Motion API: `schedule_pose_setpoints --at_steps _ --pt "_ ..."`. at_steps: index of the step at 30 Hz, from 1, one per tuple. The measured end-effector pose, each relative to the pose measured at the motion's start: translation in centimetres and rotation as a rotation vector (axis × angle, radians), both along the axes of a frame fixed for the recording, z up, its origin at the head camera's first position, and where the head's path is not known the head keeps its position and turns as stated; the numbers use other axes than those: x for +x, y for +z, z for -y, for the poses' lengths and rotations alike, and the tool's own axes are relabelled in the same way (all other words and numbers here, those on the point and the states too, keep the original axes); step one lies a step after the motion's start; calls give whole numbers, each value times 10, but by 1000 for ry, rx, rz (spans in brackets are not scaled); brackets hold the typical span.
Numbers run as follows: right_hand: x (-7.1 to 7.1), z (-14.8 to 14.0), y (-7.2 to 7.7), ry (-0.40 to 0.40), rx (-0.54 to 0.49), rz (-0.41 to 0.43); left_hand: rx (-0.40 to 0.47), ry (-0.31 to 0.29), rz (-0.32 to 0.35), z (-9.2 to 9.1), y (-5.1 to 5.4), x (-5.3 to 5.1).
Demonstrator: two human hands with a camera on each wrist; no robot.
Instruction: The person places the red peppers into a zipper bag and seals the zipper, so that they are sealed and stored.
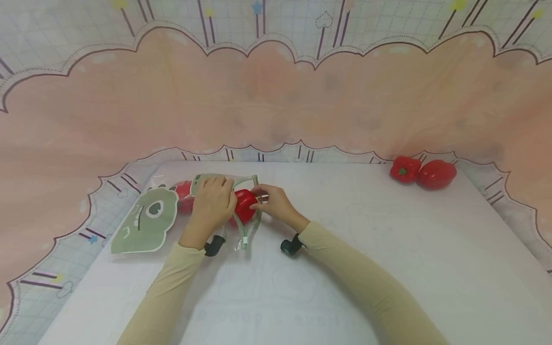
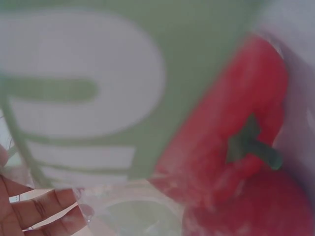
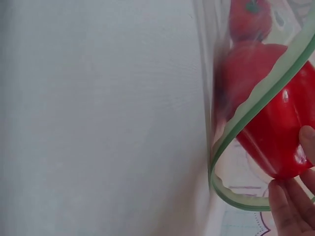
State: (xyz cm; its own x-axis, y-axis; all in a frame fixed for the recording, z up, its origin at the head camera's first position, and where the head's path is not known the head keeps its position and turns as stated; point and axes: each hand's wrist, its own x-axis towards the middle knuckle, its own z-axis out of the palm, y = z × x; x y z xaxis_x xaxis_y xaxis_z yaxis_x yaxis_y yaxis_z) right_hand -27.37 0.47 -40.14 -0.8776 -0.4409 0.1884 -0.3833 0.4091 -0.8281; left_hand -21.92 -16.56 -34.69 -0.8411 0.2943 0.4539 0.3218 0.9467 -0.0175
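Observation:
A clear zip bag with a green dinosaur print lies at the left of the table, other red items showing through it. At its mouth is a glossy red pepper, partly inside; the green zip rim crosses in front of it in the right wrist view. My right hand holds the pepper's outer end between thumb and fingers. My left hand grips the bag's upper edge beside the pepper. Through the film, the left wrist view shows a red pepper with a green stem.
Another red pepper and a smooth red oval item lie side by side at the back right of the white table. A patterned cloth hangs behind the table.

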Motion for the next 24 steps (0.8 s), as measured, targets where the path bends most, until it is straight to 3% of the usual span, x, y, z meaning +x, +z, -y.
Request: schedule_pose_setpoints --at_steps 6,15,24 --pt "0 2 2 36 44 -9 -5 7 11 0 2 1" --pt "-2 0 1 166 36 148 -2 12 17 1 2 1" --pt "-5 -9 -2 219 10 173 2 15 17 2 3 1"
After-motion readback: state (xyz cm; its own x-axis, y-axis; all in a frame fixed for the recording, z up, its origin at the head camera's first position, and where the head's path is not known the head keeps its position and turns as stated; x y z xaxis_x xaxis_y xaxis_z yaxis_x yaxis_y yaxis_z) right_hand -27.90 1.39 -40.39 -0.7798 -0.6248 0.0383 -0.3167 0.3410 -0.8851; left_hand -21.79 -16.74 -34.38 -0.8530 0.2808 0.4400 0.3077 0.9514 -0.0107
